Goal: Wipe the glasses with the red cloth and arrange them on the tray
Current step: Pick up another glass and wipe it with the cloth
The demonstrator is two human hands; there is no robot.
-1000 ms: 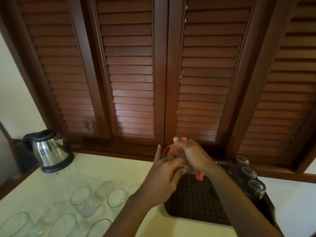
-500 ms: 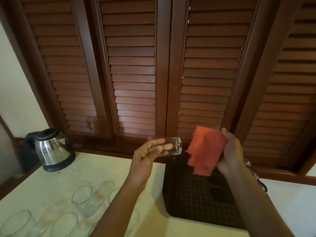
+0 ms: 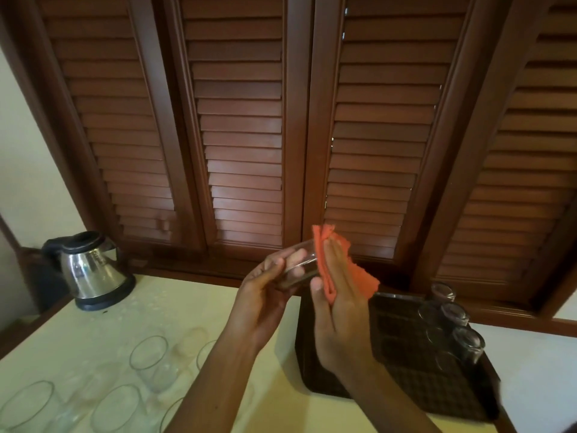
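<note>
My left hand (image 3: pixel 265 292) grips a clear glass (image 3: pixel 296 264) held on its side in the air above the table. My right hand (image 3: pixel 340 310) presses the red cloth (image 3: pixel 349 267) against the glass's open end, thumb and straight fingers pinching the cloth. Below and to the right lies the dark brown tray (image 3: pixel 402 364). Three glasses (image 3: pixel 452 320) stand upside down along its right side. Several upright clear glasses (image 3: pixel 150 354) stand on the table at the lower left.
A steel electric kettle (image 3: pixel 90 270) stands at the table's back left corner. Brown louvred shutters (image 3: pixel 243 135) close off the wall behind. The pale table top (image 3: pixel 187 307) runs between the kettle and the tray.
The hands were together, then parted with the cloth held up on the right. Now the right hand has brought the cloth back against the glass's mouth.
</note>
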